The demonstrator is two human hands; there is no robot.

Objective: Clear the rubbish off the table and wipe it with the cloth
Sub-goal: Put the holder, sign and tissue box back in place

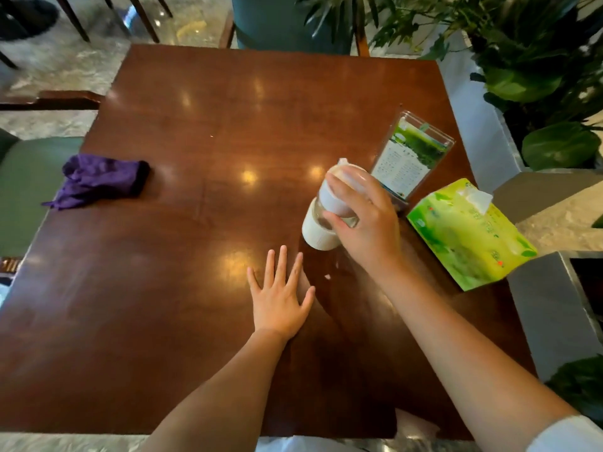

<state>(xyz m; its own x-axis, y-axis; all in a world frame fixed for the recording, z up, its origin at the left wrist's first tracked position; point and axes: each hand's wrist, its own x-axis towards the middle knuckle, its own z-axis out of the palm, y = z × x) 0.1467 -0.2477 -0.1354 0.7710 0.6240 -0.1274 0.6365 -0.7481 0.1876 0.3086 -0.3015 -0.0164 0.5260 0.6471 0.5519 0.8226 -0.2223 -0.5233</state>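
A glossy brown wooden table [182, 288] fills the view. My right hand [365, 223] grips a clear glass bottle [318, 228] with a white sleeve and white cap, tilted just above the table's right side. Flat on the wood below it lies my left hand [279, 296], fingers spread, holding nothing. A crumpled purple cloth [101, 179] rests at the left edge, far from both hands. A tiny white scrap [327, 276] sits near my right wrist.
A green tissue box [466, 236] and a clear acrylic menu stand [411, 151] sit at the right edge. Potted plants [535, 76] line the right side. A green seat [36, 190] is at left, a teal chair [287, 24] beyond the far edge.
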